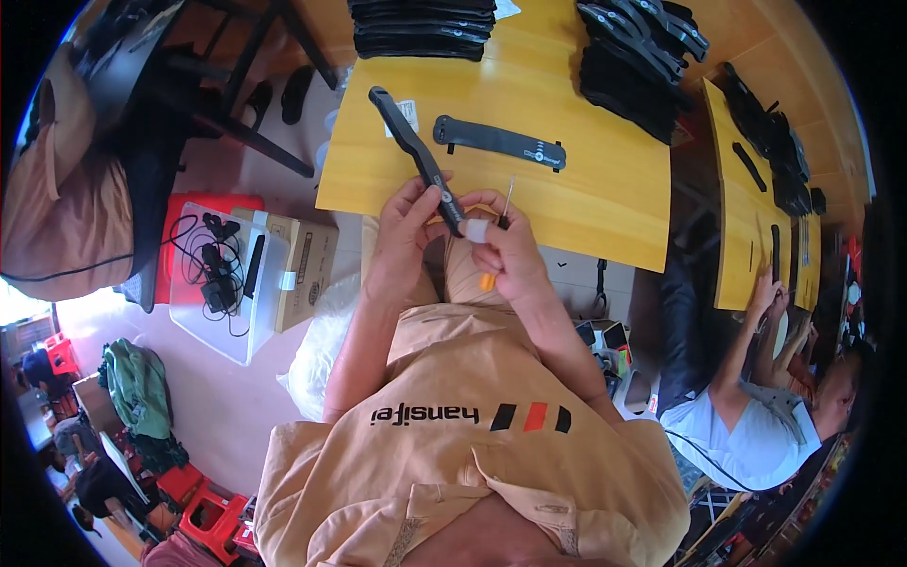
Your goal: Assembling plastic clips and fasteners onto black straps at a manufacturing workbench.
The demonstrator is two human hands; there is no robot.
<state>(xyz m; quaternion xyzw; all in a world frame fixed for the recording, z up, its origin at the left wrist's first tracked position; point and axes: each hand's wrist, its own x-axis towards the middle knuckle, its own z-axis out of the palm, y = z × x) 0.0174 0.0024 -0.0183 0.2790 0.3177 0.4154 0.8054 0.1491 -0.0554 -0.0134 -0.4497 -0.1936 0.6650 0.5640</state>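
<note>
A long dark grey strap-like band point(408, 137) slants up over the table's near edge. My left hand point(404, 231) pinches it along its lower part. At its lower end is my right hand point(515, 250), fingers curled, with a white wrapping on one digit. That hand also grips a screwdriver point(487, 281); its orange handle end shows below the fingers and a thin metal shaft points up. Whether the tip touches anything is hidden. Beyond my hands, a second dark band point(501, 142) with small black tabs lies flat on the yellow table point(595, 213).
Dark bands are piled at the far left point(422, 30) and far right point(638, 85). A white paper point(402, 115) lies under the held band. Left of me stands a clear bin point(213, 326) with cables. A co-worker point(742, 416) handles similar bands at a right-hand table.
</note>
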